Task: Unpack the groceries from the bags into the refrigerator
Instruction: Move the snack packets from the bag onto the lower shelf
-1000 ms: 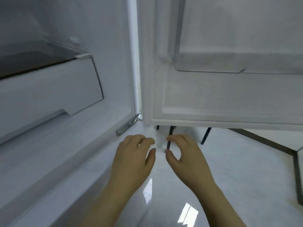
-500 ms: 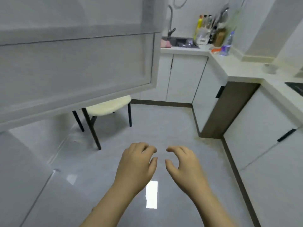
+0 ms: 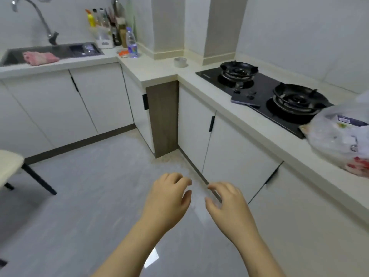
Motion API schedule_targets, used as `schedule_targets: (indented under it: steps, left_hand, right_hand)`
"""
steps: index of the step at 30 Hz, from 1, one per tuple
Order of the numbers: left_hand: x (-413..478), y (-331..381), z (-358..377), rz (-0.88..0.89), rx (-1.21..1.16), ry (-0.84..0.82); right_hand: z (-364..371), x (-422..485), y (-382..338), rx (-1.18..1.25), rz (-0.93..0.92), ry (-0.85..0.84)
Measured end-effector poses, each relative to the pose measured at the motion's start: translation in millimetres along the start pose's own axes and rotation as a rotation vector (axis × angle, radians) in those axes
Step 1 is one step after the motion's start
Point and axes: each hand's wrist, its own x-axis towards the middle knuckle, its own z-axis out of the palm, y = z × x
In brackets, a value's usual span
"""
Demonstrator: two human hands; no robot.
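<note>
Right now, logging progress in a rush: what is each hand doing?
Left hand: open, fingers loosely curled, holding nothing.
Right hand: open, fingers loosely curled, holding nothing.

1 head camera looks forward and down, close over the left hand [image 3: 166, 198] and right hand [image 3: 227, 205], toward the counter [image 3: 157, 73].

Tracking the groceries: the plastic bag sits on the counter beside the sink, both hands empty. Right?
No: the head view shows the plastic bag on the counter beside the stove, not the sink. The left hand and right hand are empty.
</note>
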Motion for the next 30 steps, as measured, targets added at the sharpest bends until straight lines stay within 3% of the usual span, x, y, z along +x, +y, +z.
schedule_targets:
  steps: [7, 20, 30]
  left_hand:
    - [93, 64, 53, 0.273, -0.085, -0.112]
    - [261, 148, 141, 0.716, -0.261, -0.109]
    - [322, 221, 180, 0.855, -0.302, -0.150]
  right_hand:
    - [-49, 24, 75, -0.008, 0.231, 0.189]
    - [-121, 112, 165, -0.014, 0.534, 0.456]
    - [-147, 126, 221, -0.019, 0.691, 0.592]
